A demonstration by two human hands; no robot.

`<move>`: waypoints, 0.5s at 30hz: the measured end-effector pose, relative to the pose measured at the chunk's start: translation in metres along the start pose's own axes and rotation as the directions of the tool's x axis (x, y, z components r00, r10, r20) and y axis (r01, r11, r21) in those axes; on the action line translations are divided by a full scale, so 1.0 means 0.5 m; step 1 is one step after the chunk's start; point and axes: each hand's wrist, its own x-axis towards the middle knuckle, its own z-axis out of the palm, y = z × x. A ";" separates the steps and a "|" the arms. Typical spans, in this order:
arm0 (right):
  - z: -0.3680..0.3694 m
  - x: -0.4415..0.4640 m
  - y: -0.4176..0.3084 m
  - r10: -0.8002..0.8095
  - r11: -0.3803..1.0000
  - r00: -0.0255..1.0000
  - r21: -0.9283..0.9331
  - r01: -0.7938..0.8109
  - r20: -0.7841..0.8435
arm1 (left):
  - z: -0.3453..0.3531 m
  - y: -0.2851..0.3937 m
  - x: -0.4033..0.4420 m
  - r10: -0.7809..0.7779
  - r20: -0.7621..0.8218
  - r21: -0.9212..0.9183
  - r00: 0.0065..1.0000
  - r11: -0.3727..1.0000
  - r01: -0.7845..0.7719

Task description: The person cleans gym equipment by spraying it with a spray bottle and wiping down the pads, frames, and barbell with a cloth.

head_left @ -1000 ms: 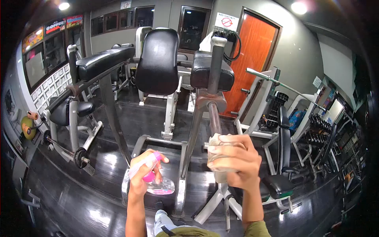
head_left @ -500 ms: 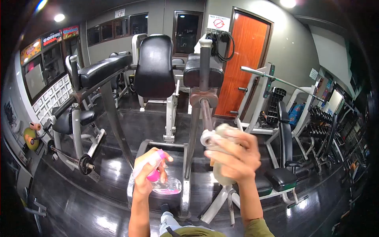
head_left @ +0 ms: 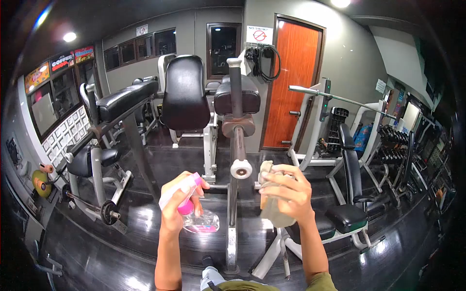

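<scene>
My left hand [head_left: 175, 203] is wrapped round the neck of a clear spray bottle [head_left: 206, 222] with a pink and white trigger head, the bottle tilted. A crumpled greyish-green cloth [head_left: 276, 213] is gripped in my right hand [head_left: 290, 191] and hangs below the fingers. Just left of the cloth, apart from it, is the pale round end of a machine's handle bar [head_left: 240, 150], which points toward me. Above it rises the upright grip [head_left: 235, 82] beside a black pad [head_left: 246, 99].
A dip machine's long black armrest [head_left: 127, 87] is at left, with a padded backrest [head_left: 185, 92] in the middle. A barbell with a plate [head_left: 109, 212] sits low left. To the right stand a bench [head_left: 345, 219] and a racked bar [head_left: 344, 99]. Behind is an orange door [head_left: 293, 82].
My right hand with the cloth has come off the end of the handle bar, and a gap now shows between them. My view has shifted slightly; the left hand still holds the bottle.
</scene>
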 end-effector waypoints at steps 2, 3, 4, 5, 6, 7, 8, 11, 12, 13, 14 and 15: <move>-0.011 -0.007 0.009 0.060 0.995 0.996 0.088 -0.054 -0.067 | 0.009 0.006 0.012 0.005 0.007 0.026 1.000 1.000 -0.005; -0.016 -0.010 0.014 0.127 0.978 0.984 0.181 -0.103 -0.122 | 0.014 0.010 0.017 0.007 0.010 0.048 1.000 0.999 -0.008; -0.021 -0.015 0.021 0.124 0.971 0.981 0.221 -0.089 -0.150 | 0.022 0.015 0.021 0.002 0.010 0.059 1.000 0.998 -0.002; -0.024 -0.023 0.030 0.121 0.971 0.981 0.223 -0.085 -0.153 | 0.025 0.015 0.025 0.005 0.010 0.063 1.000 0.998 -0.006; -0.025 -0.030 0.040 0.173 0.944 0.973 0.307 -0.119 -0.155 | 0.023 0.015 0.030 -0.001 0.017 0.078 1.000 0.997 0.000; -0.025 -0.037 0.048 0.226 0.908 0.962 0.390 -0.152 -0.152 | 0.023 0.015 0.034 -0.010 0.024 0.095 1.000 0.995 0.007; -0.024 -0.040 0.053 0.261 0.872 0.953 0.461 -0.166 -0.151 | 0.023 0.015 0.040 -0.007 0.022 0.098 1.000 0.995 0.005; -0.010 -0.060 0.081 0.381 0.794 0.915 0.553 -0.251 -0.131 | 0.026 0.017 0.059 -0.032 0.023 0.155 0.999 0.987 0.028; -0.006 -0.055 0.084 0.379 0.792 0.916 0.557 -0.248 -0.132 | 0.028 0.017 0.067 -0.031 0.018 0.175 0.999 0.984 0.028; 0.002 -0.049 0.083 0.450 0.695 0.883 0.672 -0.255 -0.130 | 0.030 0.018 0.074 -0.032 0.013 0.196 0.999 0.980 0.029; 0.007 -0.045 0.087 0.519 0.583 0.847 0.773 -0.250 -0.117 | 0.029 0.017 0.084 -0.026 0.016 0.213 1.000 0.977 0.022; 0.009 -0.042 0.097 0.519 0.580 0.847 0.777 -0.247 -0.118 | 0.029 0.017 0.097 -0.026 0.016 0.219 1.000 0.975 0.022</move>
